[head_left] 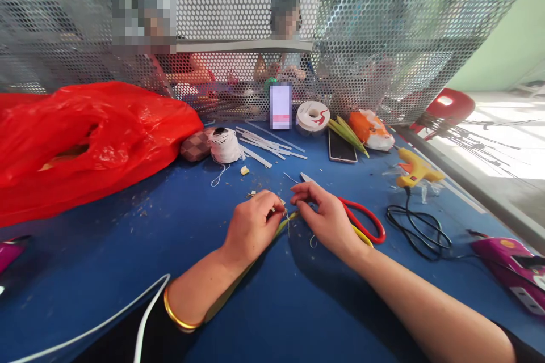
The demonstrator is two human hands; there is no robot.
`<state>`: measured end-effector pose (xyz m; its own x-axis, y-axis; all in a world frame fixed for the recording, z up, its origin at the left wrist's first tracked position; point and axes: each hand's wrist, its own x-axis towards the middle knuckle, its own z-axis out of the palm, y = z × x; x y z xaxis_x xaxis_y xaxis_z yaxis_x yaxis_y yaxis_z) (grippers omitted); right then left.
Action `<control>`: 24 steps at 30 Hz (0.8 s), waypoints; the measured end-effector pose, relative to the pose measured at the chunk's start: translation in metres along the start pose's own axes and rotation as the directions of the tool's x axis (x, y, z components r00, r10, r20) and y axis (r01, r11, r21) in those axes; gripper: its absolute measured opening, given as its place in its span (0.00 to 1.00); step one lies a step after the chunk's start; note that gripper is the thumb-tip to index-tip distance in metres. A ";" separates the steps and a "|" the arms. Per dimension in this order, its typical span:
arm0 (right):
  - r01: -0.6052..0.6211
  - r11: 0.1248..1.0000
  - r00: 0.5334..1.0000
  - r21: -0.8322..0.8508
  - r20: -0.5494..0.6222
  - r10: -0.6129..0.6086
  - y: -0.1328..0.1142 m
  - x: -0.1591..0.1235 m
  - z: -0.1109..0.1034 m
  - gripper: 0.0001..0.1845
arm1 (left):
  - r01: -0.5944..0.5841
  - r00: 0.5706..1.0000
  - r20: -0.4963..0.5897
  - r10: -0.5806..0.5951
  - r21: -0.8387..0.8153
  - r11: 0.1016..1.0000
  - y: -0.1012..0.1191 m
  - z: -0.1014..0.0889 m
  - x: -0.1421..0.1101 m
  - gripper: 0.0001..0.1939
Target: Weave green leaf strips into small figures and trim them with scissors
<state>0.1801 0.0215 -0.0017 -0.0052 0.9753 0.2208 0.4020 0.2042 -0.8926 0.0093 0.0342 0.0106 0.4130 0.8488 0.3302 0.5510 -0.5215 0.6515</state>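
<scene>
My left hand (pixel 255 221) is closed in a pinch on a long, narrow green leaf strip (pixel 281 228), which runs back beneath my left forearm. Thin white thread (pixel 288 221) is looped about the strip just past my left fingertips, with a loose end hanging down. My right hand (pixel 321 212) is beside the strip's far end, its thumb and fingertips curled close together. Whatever those fingers may hold is too small to make out. Partly behind my right hand lie scissors with red and yellow handles (pixel 372 221), their blade tip pointing away.
A white thread ball (pixel 225 146), white strips (pixel 268 144), a ribbon spool (pixel 313 116) and a lit phone (pixel 280 106) line the back. A red plastic bag (pixel 97 142) fills the left. A yellow glue gun (pixel 417 168) with its cord stands right. Behind the perforated screen (pixel 230 11) sit people.
</scene>
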 end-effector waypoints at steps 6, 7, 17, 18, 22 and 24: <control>0.075 0.997 0.982 -0.012 0.173 -0.072 -0.003 0.002 -0.004 0.11 | -0.016 0.999 -0.031 0.016 0.007 1.000 -0.002 0.001 -0.001 0.08; 0.071 0.997 0.975 0.002 0.212 -0.070 -0.004 0.002 -0.004 0.10 | -0.020 0.999 -0.035 0.020 0.010 1.000 -0.002 0.001 -0.001 0.08; 0.048 0.997 0.998 -0.067 0.050 -0.044 -0.003 0.001 -0.002 0.07 | -0.067 0.995 -0.073 0.066 -0.001 0.998 -0.004 0.004 -0.002 0.10; 0.026 0.998 1.000 -0.057 0.017 -0.025 -0.003 0.002 -0.002 0.07 | -0.068 0.995 -0.076 0.068 -0.004 0.998 -0.004 0.004 -0.002 0.10; -0.011 1.000 0.998 -0.001 -0.069 0.010 -0.005 0.002 -0.005 0.08 | -0.062 0.995 -0.079 0.060 -0.016 0.998 -0.004 0.003 -0.002 0.10; 0.041 0.999 0.998 -0.022 -0.056 -0.042 -0.007 0.001 -0.008 0.08 | -0.049 0.996 -0.081 0.047 -0.022 0.999 -0.004 0.003 -0.002 0.10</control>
<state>0.1846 0.0205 0.0078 0.0295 0.9595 0.2801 0.4218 0.2421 -0.8738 0.0084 0.0345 0.0058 0.3789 0.8273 0.4147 0.5140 -0.5608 0.6491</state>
